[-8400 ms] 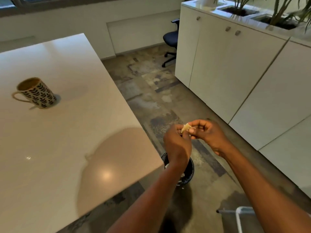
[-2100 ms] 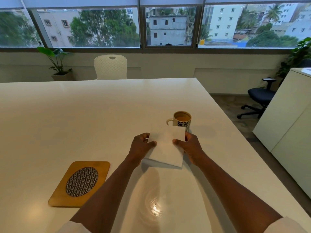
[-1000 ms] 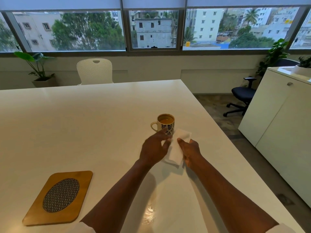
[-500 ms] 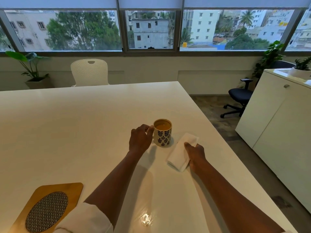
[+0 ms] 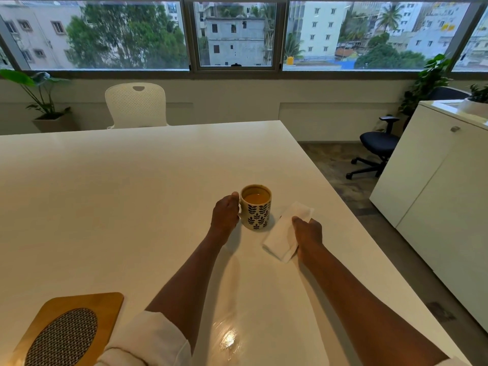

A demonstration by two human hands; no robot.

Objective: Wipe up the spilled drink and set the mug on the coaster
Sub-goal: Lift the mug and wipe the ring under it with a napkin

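Your left hand (image 5: 224, 215) is curled around the handle side of the mug (image 5: 256, 207), which stands upright on the white table (image 5: 132, 186) in the middle of the frame, with brown drink inside. Just right of it, your right hand (image 5: 307, 231) pinches the folded white napkin (image 5: 284, 233) lying on the table. The wooden coaster (image 5: 66, 331) sits at the lower left, well apart from the mug.

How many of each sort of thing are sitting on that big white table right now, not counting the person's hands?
Mugs: 1, the leaf-patterned mug, with the left hand at its handle
Napkins: 1, the folded white napkin, under the right hand
Coasters: 1, the wooden coaster, near the left corner
Total: 3
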